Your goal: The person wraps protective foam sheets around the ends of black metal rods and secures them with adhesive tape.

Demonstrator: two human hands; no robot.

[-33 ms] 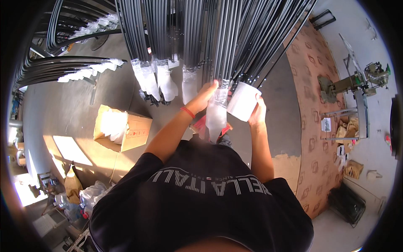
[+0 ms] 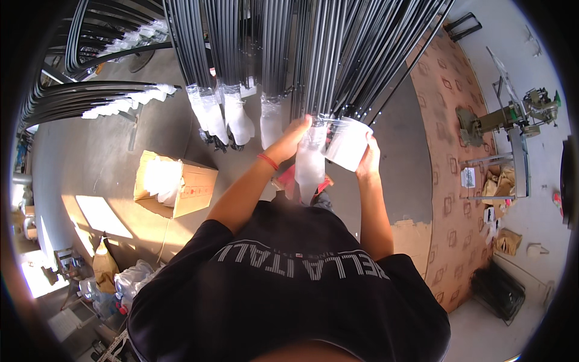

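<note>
Long thin black rods (image 2: 319, 66) come down in front of me in bundles. The lower end of the nearest bundle sits in a white translucent sleeve (image 2: 310, 166). Around the top of that sleeve my left hand (image 2: 294, 138) is closed, gripping the bundle from its left side. My right hand (image 2: 369, 158) grasps a wide roll of clear film (image 2: 348, 145) from the right, close beside the bundle. A see-through strip of film (image 2: 329, 123) spans the short gap from roll to sleeve. Most of the left fingers are hidden behind the bundle.
Further left hang other bundles with white-wrapped ends (image 2: 238, 120). More curved black rods with wrapped tips (image 2: 129, 99) lie on a rack beyond. An open cardboard box (image 2: 196, 192) holding white material stands on the floor at left. A green machine (image 2: 512, 117) is by the right wall.
The roll has tipped and shifted very slightly, and the clear strip between it and the sleeve shows more plainly. Both hands keep their hold.
</note>
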